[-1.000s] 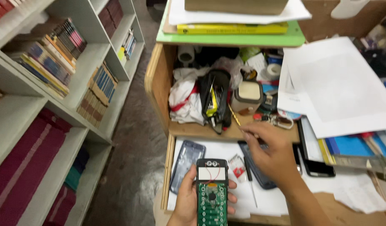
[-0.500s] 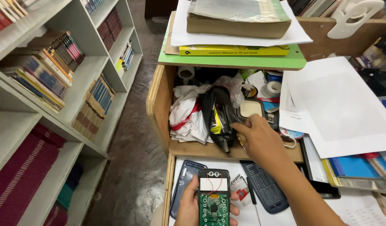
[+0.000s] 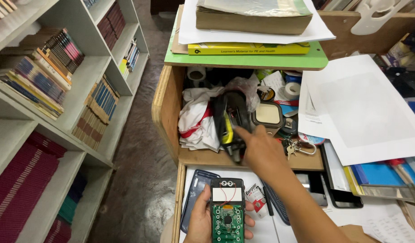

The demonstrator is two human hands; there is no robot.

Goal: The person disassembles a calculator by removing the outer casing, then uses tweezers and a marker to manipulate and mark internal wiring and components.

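My left hand [image 3: 199, 221] holds an opened handheld device [image 3: 227, 210] upright at the bottom edge, its green circuit board and red wires exposed. My right hand [image 3: 261, 150] reaches into a wooden compartment [image 3: 165, 102] on the desk. Its thumb touches the lower end of a black and yellow pouch-like object [image 3: 229, 116], and its fingers are hidden behind the hand. A crumpled white and red cloth [image 3: 196, 119] lies left of that object. A small box with a beige lid [image 3: 267, 114] sits to its right.
A dark back cover [image 3: 195, 198], a small battery pack [image 3: 255, 198] and a black phone [image 3: 338, 194] lie on paper by my left hand. Keys [image 3: 300, 146], a tape roll [image 3: 292, 90], loose white sheets [image 3: 365, 108], stacked books [image 3: 252, 19]. Bookshelves [image 3: 59, 90] stand left across a narrow floor strip.
My right hand went from the desk papers up into the wooden compartment and now rests at the lower end of the black and yellow object. My left hand keeps holding the opened device.
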